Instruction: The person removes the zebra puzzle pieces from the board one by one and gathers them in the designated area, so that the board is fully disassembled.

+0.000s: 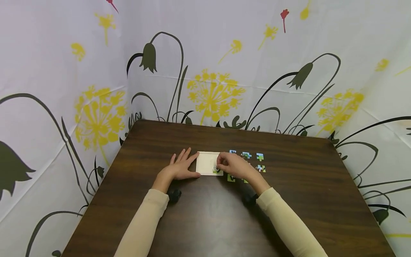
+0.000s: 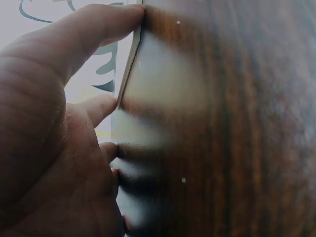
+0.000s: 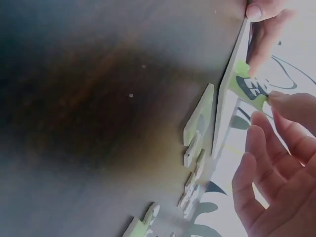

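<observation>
A pale, shallow rectangular puzzle tray lies on the table between the two hands. My left hand is spread flat at its left side, with thumb and index fingertip at the near and far left corners. In the left wrist view the thumb touches the tray's edge. My right hand is over the tray's right part and pinches a green jigsaw piece with black-and-white markings between thumb and fingers. That piece is tilted, close over the tray's near right corner.
Several loose jigsaw pieces lie right of the tray, among them a blue-and-green piece and a green piece; the right hand and forearm hide some. The dark wooden table meets a flower-printed curtain at the back.
</observation>
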